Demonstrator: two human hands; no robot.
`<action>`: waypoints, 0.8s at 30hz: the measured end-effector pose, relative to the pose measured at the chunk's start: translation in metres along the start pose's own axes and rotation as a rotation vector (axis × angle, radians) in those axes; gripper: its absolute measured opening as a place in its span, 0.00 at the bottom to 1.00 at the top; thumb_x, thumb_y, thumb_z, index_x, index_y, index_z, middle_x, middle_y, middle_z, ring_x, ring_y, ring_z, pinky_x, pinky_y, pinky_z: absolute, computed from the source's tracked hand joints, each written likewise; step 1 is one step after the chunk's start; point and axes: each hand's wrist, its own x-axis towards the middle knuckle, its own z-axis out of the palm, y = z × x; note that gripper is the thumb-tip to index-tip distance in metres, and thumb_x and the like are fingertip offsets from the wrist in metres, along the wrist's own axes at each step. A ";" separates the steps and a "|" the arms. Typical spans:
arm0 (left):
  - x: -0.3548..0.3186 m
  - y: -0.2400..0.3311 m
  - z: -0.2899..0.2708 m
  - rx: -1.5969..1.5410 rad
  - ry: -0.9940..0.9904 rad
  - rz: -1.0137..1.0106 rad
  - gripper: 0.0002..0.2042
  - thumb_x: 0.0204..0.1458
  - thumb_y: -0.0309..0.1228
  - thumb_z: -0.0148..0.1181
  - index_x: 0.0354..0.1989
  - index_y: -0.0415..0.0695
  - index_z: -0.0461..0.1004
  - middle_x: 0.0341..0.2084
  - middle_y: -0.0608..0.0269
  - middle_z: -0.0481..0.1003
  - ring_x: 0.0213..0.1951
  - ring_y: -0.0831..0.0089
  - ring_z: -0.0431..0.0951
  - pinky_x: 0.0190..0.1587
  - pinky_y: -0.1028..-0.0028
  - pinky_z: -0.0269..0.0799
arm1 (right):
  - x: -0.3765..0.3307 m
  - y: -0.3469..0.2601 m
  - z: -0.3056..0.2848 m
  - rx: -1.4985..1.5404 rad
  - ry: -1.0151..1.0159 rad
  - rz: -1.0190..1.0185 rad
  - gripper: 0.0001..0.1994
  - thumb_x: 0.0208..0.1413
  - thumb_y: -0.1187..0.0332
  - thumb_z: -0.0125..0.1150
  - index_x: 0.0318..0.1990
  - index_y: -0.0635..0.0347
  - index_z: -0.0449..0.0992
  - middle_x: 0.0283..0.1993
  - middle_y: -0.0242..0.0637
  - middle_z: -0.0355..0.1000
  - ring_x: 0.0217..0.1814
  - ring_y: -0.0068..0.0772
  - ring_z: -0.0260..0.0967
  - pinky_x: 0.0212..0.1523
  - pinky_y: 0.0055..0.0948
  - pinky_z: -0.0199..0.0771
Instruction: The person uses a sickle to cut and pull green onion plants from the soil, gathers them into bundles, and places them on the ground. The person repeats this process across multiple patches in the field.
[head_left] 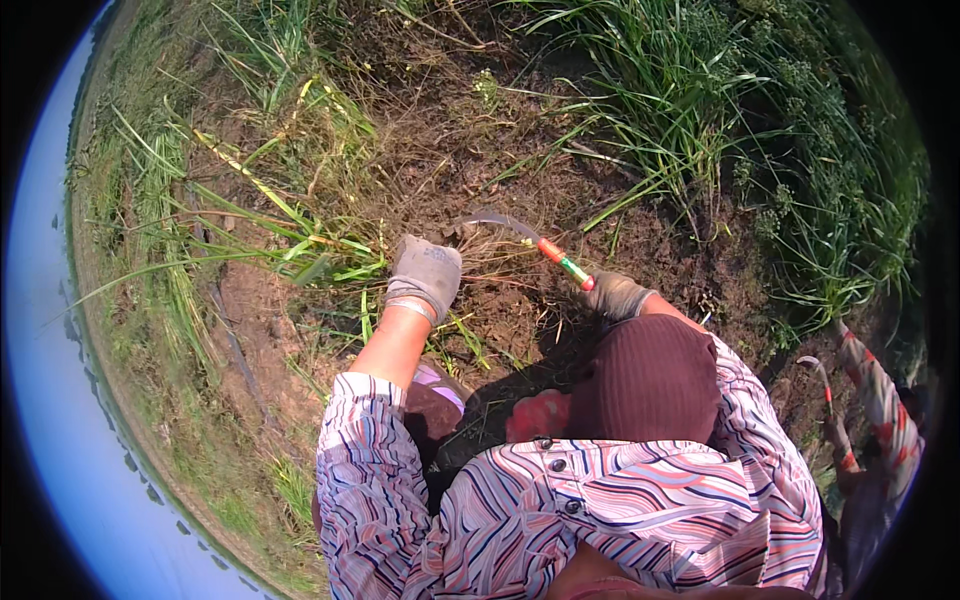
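Observation:
My left hand [425, 272], in a grey work glove, is closed low over the soil. Long green and yellowing grass leaves [290, 225] fan out to the left from beside its fingers, and it appears to grip their base. My right hand [618, 297], also gloved, is wrapped round a sickle [563, 262] with a red, yellow and green banded handle. The curved blade reaches left toward my left hand, over thin dry stems [495, 262] and dark soil. Its tip lies a short way right of that glove, apart from it.
Tall green grass clumps [675, 110] stand at the far right, with flowering weeds beside them. At the right edge another person's patterned sleeve [885, 410] shows near a second sickle [824, 385]. A dark narrow strip [235, 340] runs along the ground at left. My shoe [440, 390] is close below my left hand.

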 end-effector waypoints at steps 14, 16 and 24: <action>-0.045 0.025 0.004 -0.174 -0.035 0.009 0.10 0.63 0.32 0.57 0.44 0.48 0.84 0.36 0.56 0.88 0.43 0.56 0.89 0.52 0.55 0.75 | -0.002 0.038 -0.004 -0.294 -0.001 -0.043 0.14 0.54 0.58 0.72 0.43 0.54 0.85 0.44 0.50 0.83 0.53 0.57 0.81 0.53 0.55 0.77; -0.049 0.036 0.007 -0.199 -0.016 0.015 0.10 0.63 0.33 0.56 0.44 0.49 0.84 0.35 0.57 0.88 0.42 0.56 0.89 0.51 0.55 0.75 | -0.031 0.041 0.010 -0.313 0.161 -0.078 0.12 0.52 0.59 0.73 0.41 0.53 0.86 0.43 0.50 0.83 0.50 0.57 0.81 0.50 0.55 0.76; -0.051 0.034 0.001 -0.176 -0.040 0.014 0.09 0.64 0.32 0.56 0.43 0.50 0.84 0.35 0.58 0.88 0.41 0.57 0.89 0.50 0.56 0.74 | -0.002 -0.016 -0.010 -0.434 -0.092 0.017 0.14 0.61 0.60 0.64 0.49 0.58 0.80 0.43 0.51 0.84 0.50 0.56 0.83 0.51 0.51 0.79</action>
